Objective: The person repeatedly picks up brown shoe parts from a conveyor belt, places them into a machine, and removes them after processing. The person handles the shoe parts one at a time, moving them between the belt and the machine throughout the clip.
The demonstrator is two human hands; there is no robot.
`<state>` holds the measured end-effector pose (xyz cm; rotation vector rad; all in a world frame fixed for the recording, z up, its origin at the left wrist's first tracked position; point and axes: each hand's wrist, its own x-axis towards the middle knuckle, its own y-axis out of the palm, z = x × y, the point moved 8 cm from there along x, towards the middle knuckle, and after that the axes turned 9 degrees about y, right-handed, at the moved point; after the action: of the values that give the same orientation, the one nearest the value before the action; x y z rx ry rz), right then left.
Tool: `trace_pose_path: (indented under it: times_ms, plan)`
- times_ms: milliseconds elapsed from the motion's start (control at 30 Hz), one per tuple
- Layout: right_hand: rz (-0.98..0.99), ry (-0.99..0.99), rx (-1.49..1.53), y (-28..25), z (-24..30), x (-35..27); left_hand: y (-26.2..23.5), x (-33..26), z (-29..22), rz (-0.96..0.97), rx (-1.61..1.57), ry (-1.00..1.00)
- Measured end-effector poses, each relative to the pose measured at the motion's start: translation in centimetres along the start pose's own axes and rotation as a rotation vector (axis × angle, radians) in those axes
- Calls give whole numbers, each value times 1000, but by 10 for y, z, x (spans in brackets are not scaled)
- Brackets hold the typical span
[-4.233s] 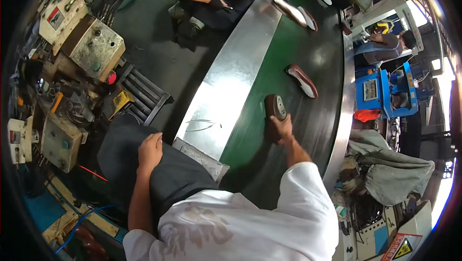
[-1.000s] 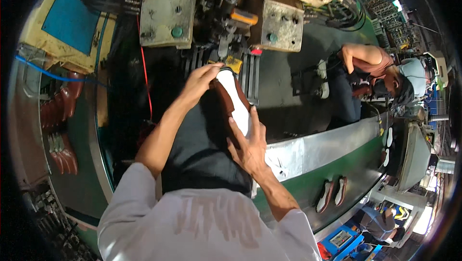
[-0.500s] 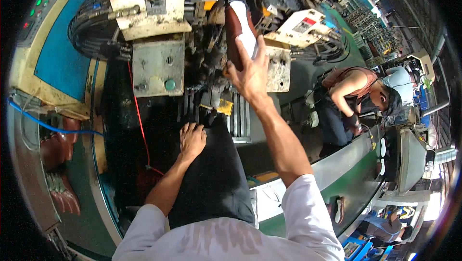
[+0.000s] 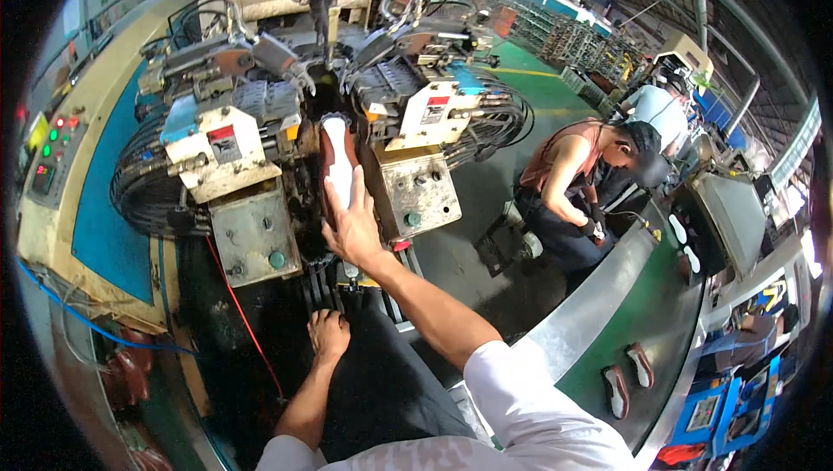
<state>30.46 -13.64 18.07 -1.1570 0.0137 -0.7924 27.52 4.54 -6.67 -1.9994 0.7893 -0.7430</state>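
A reddish-brown shoe upper with a white insole board facing up sits lengthwise between the two halves of a machine. My right hand grips its near end, fingers laid over the white board and thumb at the left side. Its far end reaches the machine's metal jaws; exactly how they touch it is hard to make out. Down on my dark-trousered leg rests my left hand, holding nothing, its fingers lying loosely over the knee.
Control boxes with green buttons flank the shoe. A red cord hangs at left, beside a control cabinet. At right, a conveyor carries brown shoes; a co-worker bends over beyond its metal edge.
My view has swung up and to the right, so the machine appears lower and more of it shows. My right hand stays on the shoe upper; my left stays on my leg.
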Motion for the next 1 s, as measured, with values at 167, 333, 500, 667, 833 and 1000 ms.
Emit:
trace_pose_path:
  times_ms: [167,333,500,667,833,1000]
  plan:
    - [-52,-2,-47,3,-2,1,2,-4,2,-10,53,12]
    - [-14,19,-10,8,-5,14,4,-5,10,-4,21,-23]
    - [102,69,23,18,7,76,-6,-8,15,-11,10,-17]
    - [14,63,-57,40,-15,151,4,4,5,10,55,4]
    - [113,98,-71,30,6,172,6,0,14,32,61,-43]
    - [128,68,-82,18,16,174,12,3,15,33,39,-14]
